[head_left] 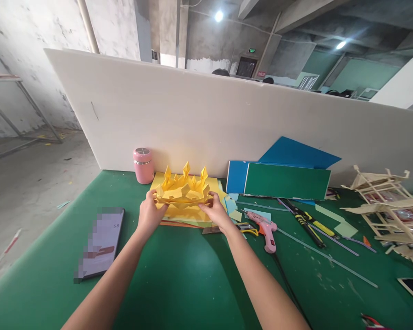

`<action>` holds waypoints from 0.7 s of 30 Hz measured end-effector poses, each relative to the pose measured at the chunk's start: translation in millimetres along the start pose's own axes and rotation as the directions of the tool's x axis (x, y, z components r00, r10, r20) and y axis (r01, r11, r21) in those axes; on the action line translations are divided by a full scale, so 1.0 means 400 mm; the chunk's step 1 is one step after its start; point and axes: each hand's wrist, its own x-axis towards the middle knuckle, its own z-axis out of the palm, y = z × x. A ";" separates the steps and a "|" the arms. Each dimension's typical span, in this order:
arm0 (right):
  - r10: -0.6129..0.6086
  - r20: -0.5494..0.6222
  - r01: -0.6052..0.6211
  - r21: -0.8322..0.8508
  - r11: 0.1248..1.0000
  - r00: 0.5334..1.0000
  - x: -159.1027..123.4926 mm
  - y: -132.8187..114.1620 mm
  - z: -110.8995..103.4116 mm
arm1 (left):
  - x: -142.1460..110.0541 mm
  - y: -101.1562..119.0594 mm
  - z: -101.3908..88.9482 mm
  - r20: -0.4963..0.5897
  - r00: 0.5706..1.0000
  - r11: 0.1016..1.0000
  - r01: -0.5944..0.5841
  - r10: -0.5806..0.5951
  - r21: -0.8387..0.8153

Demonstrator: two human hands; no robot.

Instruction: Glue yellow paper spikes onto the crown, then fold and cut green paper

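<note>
A yellow folded-paper crown (184, 195) with pointed tips is held level between my two hands, over a stack of yellow paper (213, 184). My left hand (150, 211) grips its left side, thumb in front and fingers behind. On the opposite side, my right hand (217, 211) pinches the crown's edge. Just beyond my right wrist lie a utility knife (211, 229) and a tool with yellow handles (248, 228). A pink hot glue gun (266, 228) rests further right, its black cord trailing toward me.
A pink thermos (143, 166) stands behind my left hand, and a tablet (103, 243) lies at left. Blue and green boards (285, 181) lean on the white partition (192, 114). Pliers (304, 222), glue sticks (326, 256) and a wooden stick model (395, 206) occupy the right.
</note>
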 end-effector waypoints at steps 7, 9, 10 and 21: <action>-0.123 -0.045 0.109 -0.236 0.966 0.991 -0.012 -0.005 0.007 | -0.015 0.001 0.008 -0.056 0.997 0.995 -0.044 0.049 0.093; -0.171 -0.063 0.149 -0.262 0.954 0.983 -0.016 -0.006 0.009 | -0.018 -0.003 0.009 -0.063 0.996 0.996 -0.051 0.056 0.073; -0.191 -0.073 0.165 -0.268 0.949 0.979 -0.018 -0.009 0.010 | -0.020 -0.004 0.009 -0.068 0.996 0.997 -0.053 0.056 0.058; -0.496 -0.029 0.493 -0.078 0.867 0.868 -0.247 -0.104 -0.065 | -0.143 0.009 -0.015 0.021 0.999 0.997 -0.048 0.050 -0.060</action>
